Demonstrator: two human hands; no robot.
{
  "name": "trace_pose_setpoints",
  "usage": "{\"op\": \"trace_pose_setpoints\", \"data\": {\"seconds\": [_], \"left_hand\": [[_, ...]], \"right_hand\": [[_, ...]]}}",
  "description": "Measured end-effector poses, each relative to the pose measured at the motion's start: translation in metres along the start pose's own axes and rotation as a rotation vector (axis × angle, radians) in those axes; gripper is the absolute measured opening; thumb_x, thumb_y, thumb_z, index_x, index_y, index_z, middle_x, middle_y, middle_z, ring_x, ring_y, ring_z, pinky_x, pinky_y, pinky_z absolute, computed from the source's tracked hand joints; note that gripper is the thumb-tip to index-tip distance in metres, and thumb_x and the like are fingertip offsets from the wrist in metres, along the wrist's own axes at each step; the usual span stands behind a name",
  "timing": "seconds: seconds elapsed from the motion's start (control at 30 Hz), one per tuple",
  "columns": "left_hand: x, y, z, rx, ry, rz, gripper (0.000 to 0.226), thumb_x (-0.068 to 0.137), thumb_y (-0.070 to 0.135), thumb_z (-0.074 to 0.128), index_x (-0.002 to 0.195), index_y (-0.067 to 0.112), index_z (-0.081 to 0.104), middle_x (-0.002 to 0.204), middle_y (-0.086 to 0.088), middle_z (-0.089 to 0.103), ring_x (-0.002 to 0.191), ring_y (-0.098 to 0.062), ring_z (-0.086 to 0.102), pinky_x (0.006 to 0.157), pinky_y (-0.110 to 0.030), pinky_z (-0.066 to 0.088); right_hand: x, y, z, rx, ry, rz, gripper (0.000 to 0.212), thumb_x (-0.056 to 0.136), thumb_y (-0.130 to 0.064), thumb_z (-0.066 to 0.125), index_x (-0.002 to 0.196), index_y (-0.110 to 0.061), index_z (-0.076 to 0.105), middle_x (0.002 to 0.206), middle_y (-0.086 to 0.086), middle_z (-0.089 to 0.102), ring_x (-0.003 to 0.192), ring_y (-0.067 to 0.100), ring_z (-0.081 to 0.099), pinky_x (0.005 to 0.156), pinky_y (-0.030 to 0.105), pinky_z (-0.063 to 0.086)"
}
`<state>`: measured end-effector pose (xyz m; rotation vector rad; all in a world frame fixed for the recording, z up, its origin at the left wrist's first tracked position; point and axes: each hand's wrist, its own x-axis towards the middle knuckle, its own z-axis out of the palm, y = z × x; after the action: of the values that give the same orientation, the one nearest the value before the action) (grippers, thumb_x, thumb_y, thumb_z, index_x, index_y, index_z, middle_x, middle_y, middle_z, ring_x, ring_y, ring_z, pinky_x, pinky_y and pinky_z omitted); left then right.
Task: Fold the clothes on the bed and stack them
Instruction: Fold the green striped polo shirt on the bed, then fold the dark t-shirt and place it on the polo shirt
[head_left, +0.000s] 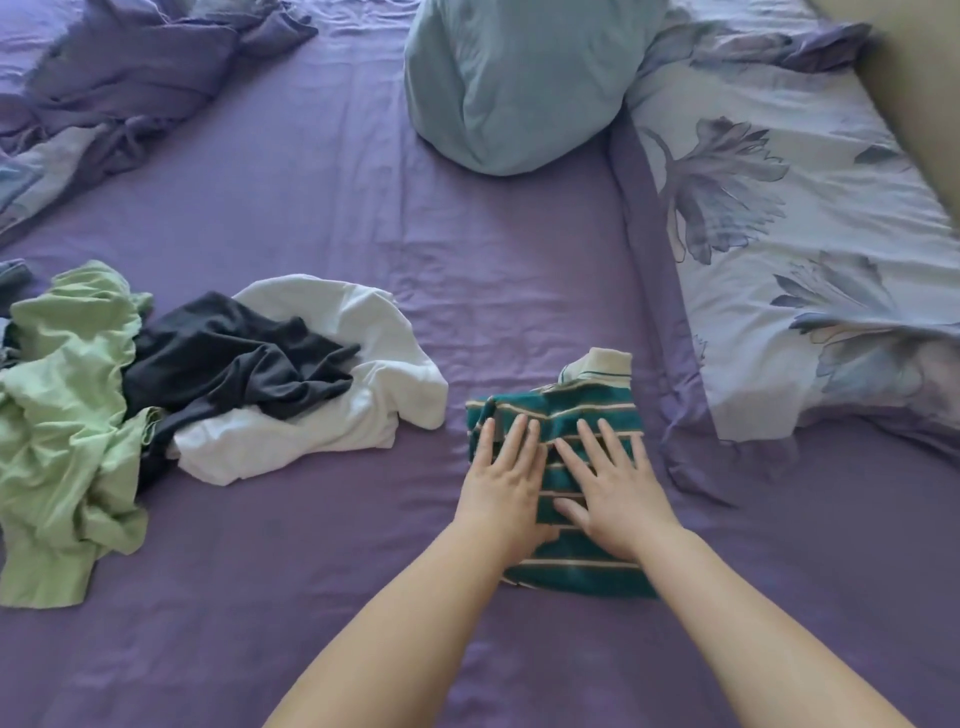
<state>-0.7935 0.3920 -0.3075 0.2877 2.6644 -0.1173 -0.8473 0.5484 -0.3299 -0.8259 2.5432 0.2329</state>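
While 3 garments wait unfolded near the bed's (322, 218) left edge, a green garment (62, 415), a dark garment (234, 364) draped over a white garment (374, 395), only 1 piece looks done. Right of that heap, toward the near edge, the folded striped shirt (576, 569) lies flat under the left hand (506, 480) and right hand (610, 491), fingers spread, pressing, gripping nothing. No stack exists yet. A floral pillow (810, 249) sits at the right edge.

Both hands cover the middle of the folded striped shirt (566, 410), the dark garment (234, 358) hides part of the white one (363, 338), and the left edge cuts the green garment (62, 415).
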Motion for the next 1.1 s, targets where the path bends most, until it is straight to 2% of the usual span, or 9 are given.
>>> {"op": "trace_pose_setpoints", "data": {"seconds": [0.13,0.3,0.37,0.47,0.53,0.6,0.73,0.93,1.1], "left_hand": [[0.002,-0.016,0.016,0.007,-0.12,-0.072,0.118,0.073,0.083,0.037,0.149,0.008,-0.013,0.155,-0.013,-0.025,0.14,-0.027,-0.03,0.111,-0.058,-0.017],[0.01,-0.021,0.031,0.012,-0.122,-0.041,0.128,0.066,0.09,0.036,0.146,0.008,-0.022,0.151,-0.013,-0.033,0.137,-0.026,-0.036,0.11,-0.06,-0.016],[0.012,-0.023,0.033,0.005,-0.13,-0.035,0.129,0.065,0.09,0.036,0.146,0.009,-0.023,0.151,-0.013,-0.033,0.136,-0.026,-0.037,0.109,-0.061,-0.016],[0.011,-0.024,0.029,0.009,-0.15,-0.026,0.127,0.067,0.09,0.035,0.147,0.008,-0.02,0.151,-0.013,-0.032,0.138,-0.026,-0.034,0.11,-0.061,-0.012],[0.008,-0.025,0.024,-0.006,-0.148,-0.014,0.12,0.072,0.086,0.034,0.149,0.009,-0.015,0.153,-0.012,-0.03,0.14,-0.026,-0.031,0.112,-0.061,-0.009],[0.001,-0.031,0.017,-0.047,-0.13,0.012,0.102,0.082,0.077,0.032,0.152,0.012,-0.004,0.157,-0.008,-0.022,0.142,-0.022,-0.025,0.114,-0.058,-0.006],[-0.02,-0.059,0.01,-0.109,-0.117,0.05,0.071,0.095,0.058,0.031,0.152,0.021,0.009,0.16,-0.004,-0.005,0.146,-0.023,-0.007,0.117,-0.05,0.004],[-0.06,-0.133,0.008,-0.143,-0.027,-0.155,0.065,0.096,0.054,0.034,0.15,0.021,0.017,0.159,-0.007,0.01,0.145,-0.024,0.009,0.116,-0.045,0.014],[-0.094,-0.203,0.016,-0.145,0.007,-0.319,0.061,0.098,0.049,0.035,0.149,0.019,0.021,0.159,-0.009,0.001,0.146,-0.026,0.004,0.115,-0.045,0.014]], "right_hand": [[0.001,0.008,0.012,-0.011,-0.027,-0.024,0.086,0.081,-0.078,0.013,0.148,-0.032,-0.015,0.156,0.005,-0.022,0.142,0.027,-0.025,0.114,0.053,-0.013],[0.006,0.009,0.024,-0.021,-0.023,-0.036,0.088,0.071,-0.083,0.004,0.132,-0.034,-0.035,0.149,0.002,-0.031,0.131,0.024,-0.038,0.113,0.054,-0.015],[0.008,0.007,0.026,-0.03,-0.027,-0.023,0.089,0.074,-0.083,0.009,0.133,-0.033,-0.035,0.15,0.002,-0.031,0.133,0.025,-0.037,0.113,0.055,-0.013],[0.009,0.003,0.019,-0.041,-0.06,-0.001,0.093,0.078,-0.082,0.02,0.144,-0.033,-0.024,0.155,0.006,-0.024,0.141,0.029,-0.027,0.113,0.057,-0.011],[0.009,-0.002,0.011,-0.054,-0.089,0.015,0.093,0.08,-0.08,0.025,0.148,-0.031,-0.017,0.157,0.007,-0.019,0.143,0.031,-0.022,0.113,0.058,-0.009],[0.008,-0.008,0.001,-0.057,-0.115,0.029,0.092,0.082,-0.078,0.029,0.15,-0.029,-0.009,0.158,0.008,-0.013,0.144,0.032,-0.016,0.113,0.057,-0.004],[0.006,-0.023,-0.021,0.034,-0.118,0.054,0.08,0.087,-0.072,0.023,0.151,-0.026,0.011,0.16,0.006,0.003,0.146,0.029,-0.002,0.115,0.052,0.007],[0.018,-0.079,-0.058,0.079,0.014,0.004,0.071,0.093,-0.064,0.024,0.15,-0.022,0.016,0.159,0.003,0.01,0.146,0.022,0.005,0.116,0.048,0.01],[0.044,-0.155,-0.086,0.046,0.096,-0.128,0.065,0.096,-0.056,0.029,0.149,-0.021,0.017,0.159,0.002,0.01,0.146,0.022,0.007,0.116,0.045,0.011]]}}
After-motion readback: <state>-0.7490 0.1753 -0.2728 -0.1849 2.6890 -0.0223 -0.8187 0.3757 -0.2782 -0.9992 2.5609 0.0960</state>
